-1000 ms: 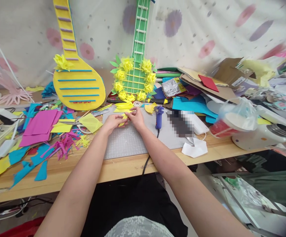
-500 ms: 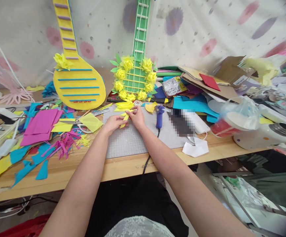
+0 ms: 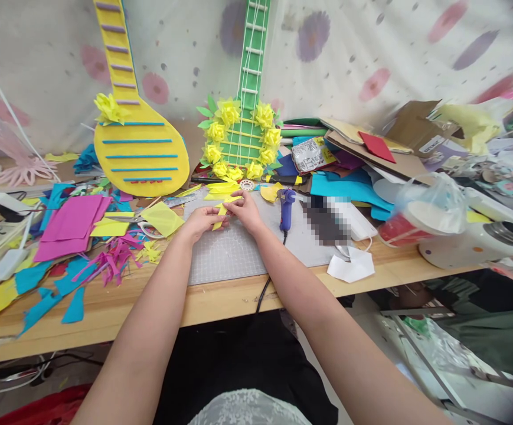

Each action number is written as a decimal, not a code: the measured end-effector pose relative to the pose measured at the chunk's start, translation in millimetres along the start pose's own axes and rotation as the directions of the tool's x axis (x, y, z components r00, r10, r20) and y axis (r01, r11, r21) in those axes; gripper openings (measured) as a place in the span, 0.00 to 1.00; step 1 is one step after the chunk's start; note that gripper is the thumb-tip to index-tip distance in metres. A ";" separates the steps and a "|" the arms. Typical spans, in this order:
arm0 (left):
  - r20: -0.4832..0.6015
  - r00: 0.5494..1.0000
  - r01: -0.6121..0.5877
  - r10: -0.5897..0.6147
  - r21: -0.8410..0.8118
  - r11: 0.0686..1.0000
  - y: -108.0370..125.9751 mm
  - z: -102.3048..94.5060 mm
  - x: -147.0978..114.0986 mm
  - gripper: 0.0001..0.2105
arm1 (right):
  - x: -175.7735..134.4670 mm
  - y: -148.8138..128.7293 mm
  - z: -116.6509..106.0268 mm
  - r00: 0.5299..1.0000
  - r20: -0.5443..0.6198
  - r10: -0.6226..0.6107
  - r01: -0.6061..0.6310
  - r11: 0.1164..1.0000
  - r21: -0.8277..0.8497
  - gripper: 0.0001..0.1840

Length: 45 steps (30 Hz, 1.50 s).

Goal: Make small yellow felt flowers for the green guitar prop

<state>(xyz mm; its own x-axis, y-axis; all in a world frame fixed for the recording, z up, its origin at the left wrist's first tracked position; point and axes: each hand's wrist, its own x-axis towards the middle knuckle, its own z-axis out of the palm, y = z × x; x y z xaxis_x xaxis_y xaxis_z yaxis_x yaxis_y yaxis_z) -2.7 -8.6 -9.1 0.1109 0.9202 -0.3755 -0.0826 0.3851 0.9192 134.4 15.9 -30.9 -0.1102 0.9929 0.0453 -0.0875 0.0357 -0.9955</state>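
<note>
Over the grey cutting mat (image 3: 221, 260), a small yellow paper strip (image 3: 219, 219) is held between both hands. My left hand (image 3: 202, 223) pinches its lower left side, fingers closed. My right hand (image 3: 244, 211) grips its upper right part, also closed; the fingers hide some of the strip. More yellow paper pieces (image 3: 221, 189) lie just behind the hands, beside a small white disc with holes (image 3: 246, 185). To the right, a blue glue gun (image 3: 286, 211) rests on the mat with its cord trailing to the table's front edge.
A yellow paper guitar (image 3: 143, 156) and a green one (image 3: 244, 141) with yellow flowers lean at the back. Scissors (image 3: 127, 219) and colourful scraps (image 3: 105, 260) cover the left. A lidded cup (image 3: 420, 215) and a white bottle (image 3: 473, 243) stand at the right.
The yellow strip and both hands have shifted very slightly left and toward me, still gripping. The strip's angle has changed a little. The other things stay where they were.
</note>
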 end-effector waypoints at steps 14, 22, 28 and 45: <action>-0.124 0.990 -0.067 0.071 0.040 0.997 -1.6 10.0 0.5 0.06 | 1.5 0.7 1.1 0.999 -0.046 -0.006 0.004 0.999 -0.045 0.24; -0.161 0.983 -0.084 0.089 0.035 0.996 -3.1 11.3 0.9 0.07 | 1.6 2.0 3.3 0.999 -0.052 -0.015 0.016 0.999 0.030 0.25; -0.167 0.979 -0.119 0.119 0.010 0.993 -3.7 10.5 2.8 0.08 | 1.7 0.8 3.0 0.999 -0.028 -0.025 0.026 1.000 0.008 0.24; -0.219 0.954 -0.201 0.206 0.045 0.978 -8.3 12.3 7.6 0.14 | 3.5 3.8 4.3 0.999 -0.036 -0.027 0.029 0.998 0.055 0.24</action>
<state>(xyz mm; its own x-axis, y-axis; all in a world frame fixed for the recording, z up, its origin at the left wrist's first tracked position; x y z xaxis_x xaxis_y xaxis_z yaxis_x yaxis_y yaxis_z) 11.1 -5.7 -18.1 -0.1277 0.9726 -0.1943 -0.0581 0.1882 0.9804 129.4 19.0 -34.1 -0.0717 0.9950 0.0694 -0.1445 0.0585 -0.9878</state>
